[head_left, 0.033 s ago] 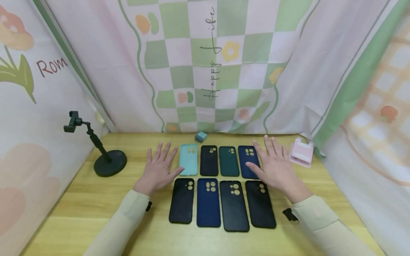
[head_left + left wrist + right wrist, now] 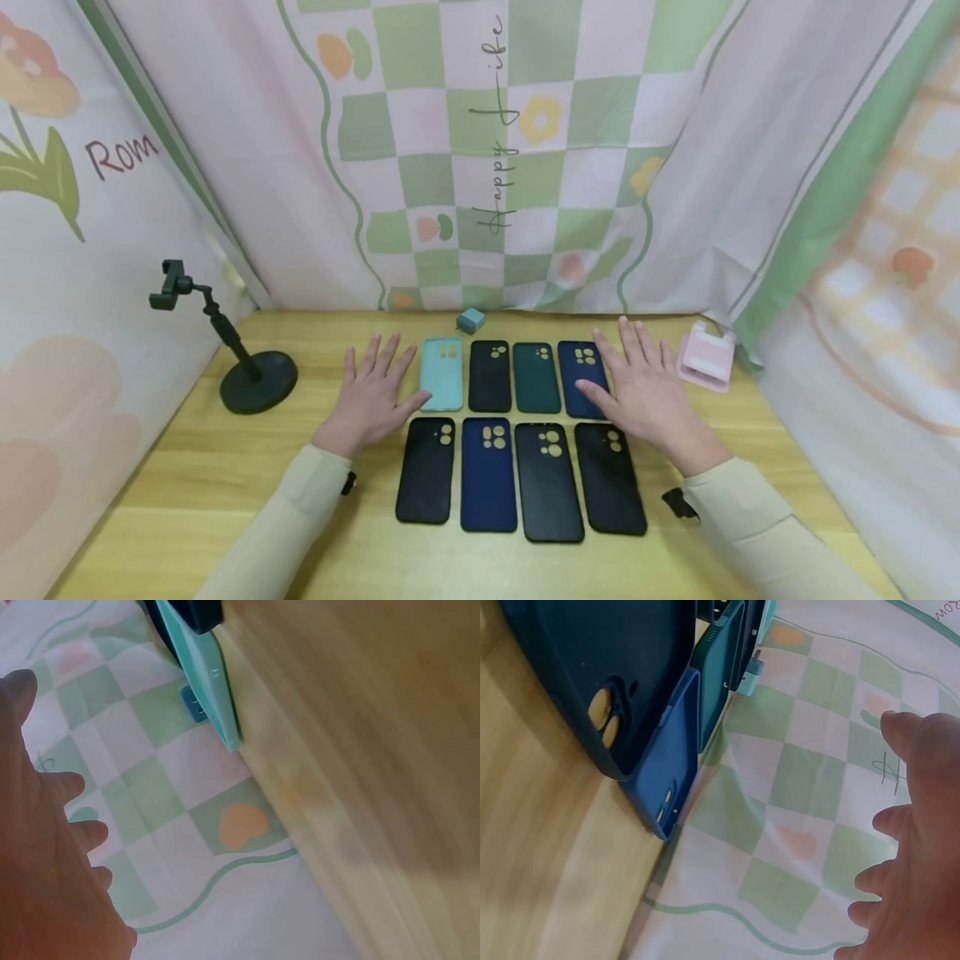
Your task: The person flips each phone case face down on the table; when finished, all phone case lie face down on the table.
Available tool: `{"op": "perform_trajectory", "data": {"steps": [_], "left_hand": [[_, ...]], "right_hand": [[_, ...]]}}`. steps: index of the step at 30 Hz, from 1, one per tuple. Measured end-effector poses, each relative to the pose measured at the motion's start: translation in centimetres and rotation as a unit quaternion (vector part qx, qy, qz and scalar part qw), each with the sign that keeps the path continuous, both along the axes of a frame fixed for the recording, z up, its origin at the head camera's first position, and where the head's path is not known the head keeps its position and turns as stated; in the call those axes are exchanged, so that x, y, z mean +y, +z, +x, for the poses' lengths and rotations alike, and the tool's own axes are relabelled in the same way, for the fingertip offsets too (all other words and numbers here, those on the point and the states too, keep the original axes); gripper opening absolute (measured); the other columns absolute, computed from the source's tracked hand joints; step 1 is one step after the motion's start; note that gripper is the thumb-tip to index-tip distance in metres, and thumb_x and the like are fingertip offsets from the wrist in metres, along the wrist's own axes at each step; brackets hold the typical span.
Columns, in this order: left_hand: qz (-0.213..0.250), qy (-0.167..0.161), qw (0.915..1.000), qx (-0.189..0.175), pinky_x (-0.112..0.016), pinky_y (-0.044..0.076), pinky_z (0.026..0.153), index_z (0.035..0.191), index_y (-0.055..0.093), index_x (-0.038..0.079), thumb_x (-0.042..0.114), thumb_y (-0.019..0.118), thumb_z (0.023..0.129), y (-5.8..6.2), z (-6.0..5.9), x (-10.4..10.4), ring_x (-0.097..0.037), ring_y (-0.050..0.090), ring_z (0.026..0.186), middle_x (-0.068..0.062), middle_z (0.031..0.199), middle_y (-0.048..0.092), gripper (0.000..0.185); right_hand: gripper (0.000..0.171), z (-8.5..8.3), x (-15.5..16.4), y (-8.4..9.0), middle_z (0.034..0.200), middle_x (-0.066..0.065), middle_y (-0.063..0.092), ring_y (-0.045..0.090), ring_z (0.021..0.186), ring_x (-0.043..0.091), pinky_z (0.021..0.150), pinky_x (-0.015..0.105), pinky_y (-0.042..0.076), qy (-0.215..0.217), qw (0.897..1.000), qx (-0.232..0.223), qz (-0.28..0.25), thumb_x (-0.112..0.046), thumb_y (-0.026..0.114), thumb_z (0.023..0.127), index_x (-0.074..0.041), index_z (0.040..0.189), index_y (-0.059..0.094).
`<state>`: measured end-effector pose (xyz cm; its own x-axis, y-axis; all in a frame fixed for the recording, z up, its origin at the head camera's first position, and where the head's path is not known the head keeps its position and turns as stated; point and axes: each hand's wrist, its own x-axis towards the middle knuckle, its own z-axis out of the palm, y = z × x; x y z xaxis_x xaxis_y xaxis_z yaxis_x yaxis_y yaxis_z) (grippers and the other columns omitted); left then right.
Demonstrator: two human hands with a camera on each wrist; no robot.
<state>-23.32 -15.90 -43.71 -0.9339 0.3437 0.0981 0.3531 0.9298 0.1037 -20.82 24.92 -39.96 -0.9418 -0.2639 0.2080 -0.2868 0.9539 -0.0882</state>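
Wooden table (image 2: 187,467) held eight phone cases in two rows of four, centred, all face down with camera cutouts toward the far side. Far row, left to right: light teal case (image 2: 441,373), black case (image 2: 489,376), dark green case (image 2: 536,377), navy case (image 2: 581,377). Near row: black case, blue case (image 2: 488,475), two more black ones. Narrow gaps between neighbours, none overlapping as far as the head view showed.

Left hand (image 2: 372,398) lay flat on the table, fingers straight and spread, gripping nothing; thumb tip just touching or right beside the near left corner of the light teal case, cannot tell which. Right hand (image 2: 637,383) also flat with fingers spread and relaxed, holding nothing; thumb side overlapped the right edge of the navy case.

Open room: bare wood left of the left hand up to the phone stand (image 2: 247,375) near the left curtain, and a wide bare strip along the near edge. Pink holder (image 2: 706,358) sat just right of the right hand, near the table's far right corner. Small blue-grey charger (image 2: 470,320) sat at the far edge against the checked curtain (image 2: 480,150), just beyond the far row. Wrist views showed the case edges against the curtain hem.
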Motion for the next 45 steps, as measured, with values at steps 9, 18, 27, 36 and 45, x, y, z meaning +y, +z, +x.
{"op": "perform_trajectory", "data": {"steps": [9,18,27,36,45], "left_hand": [[0.023,0.004,0.9997,-0.004,-0.057,-0.017,0.110,0.159,0.017,0.021,0.070,0.030,0.096,0.2,0.0,-0.4,-0.027,-0.017,0.147,-0.007,0.164,0.001,0.081],[0.098,-0.046,0.9941,-0.010,-0.063,-0.004,0.112,0.156,0.027,0.018,0.064,0.031,0.099,1.8,-0.5,1.6,-0.032,0.000,0.149,-0.009,0.162,0.017,0.073],[0.112,-0.143,0.9822,-0.048,-0.052,0.014,0.115,0.152,0.036,0.017,0.055,0.041,0.101,3.3,-1.3,7.2,-0.030,0.022,0.145,-0.009,0.155,0.033,0.064],[0.158,-0.236,0.9454,-0.160,-0.029,0.049,0.085,0.145,0.046,0.015,0.040,0.049,0.103,3.1,-1.2,13.7,-0.009,0.060,0.097,0.003,0.114,0.062,0.049],[0.134,-0.253,0.9374,-0.198,-0.018,0.045,0.072,0.124,0.063,0.016,0.036,0.055,0.101,1.8,-0.5,21.4,0.000,0.057,0.079,0.011,0.097,0.062,0.032]], "right_hand": [[0.080,0.5,0.6,-0.2,0.160,0.026,0.002,-0.003,0.146,0.045,0.109,0.067,-0.002,0.003,1.000,-0.004,-0.026,-0.064,0.036,0.098,-0.012,0.158,0.020],[0.078,1.6,1.5,0.1,0.156,0.032,0.014,0.011,0.142,0.050,0.109,0.067,0.007,0.019,0.996,0.007,-0.082,-0.054,0.047,0.099,-0.003,0.154,0.026],[0.072,2.9,3.1,-0.7,0.147,0.038,0.026,0.024,0.132,0.058,0.102,0.071,0.019,0.017,0.991,-0.001,-0.131,-0.047,0.053,0.099,0.004,0.148,0.034],[0.069,6.0,3.8,-2.0,0.148,0.035,0.029,0.027,0.131,0.057,0.098,0.073,0.025,0.034,0.977,-0.095,-0.189,-0.044,0.058,0.098,0.002,0.145,0.038],[0.053,9.4,3.2,-3.3,0.134,0.021,0.052,0.059,0.109,0.039,0.085,0.056,0.049,0.073,0.974,-0.087,-0.197,-0.036,0.072,0.090,-0.005,0.130,0.057]]}}
